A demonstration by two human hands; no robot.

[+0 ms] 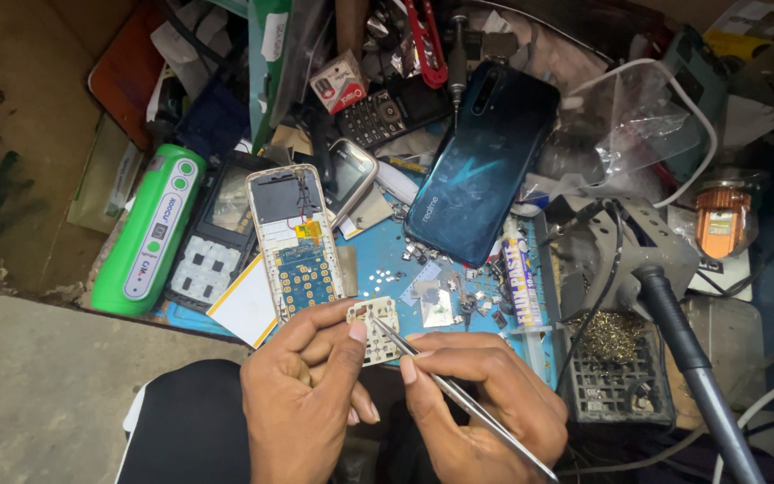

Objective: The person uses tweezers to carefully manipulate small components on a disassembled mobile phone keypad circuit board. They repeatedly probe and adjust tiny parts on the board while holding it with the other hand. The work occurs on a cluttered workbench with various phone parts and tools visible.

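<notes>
The blue work mat [387, 255] is the landmark. On its upper right lies a teal smartphone [484, 161], back up; off its left edge lies a green power bank [150, 233]. An opened keypad phone [297, 242], circuit board bared, rests on the mat's left part. At the near edge, the left hand [302, 394] pinches a small white keypad sheet [374, 330] (thumb over forefinger). The right hand [485, 403], fingers pressed together, grips metal tweezers [459, 399], tips touching the sheet.

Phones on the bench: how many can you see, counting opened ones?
4, perhaps more hidden in the clutter: a teal smartphone face down at centre, an opened keypad phone beside a black front housing, a black keypad phone above, and a silver-edged phone between them.
</notes>
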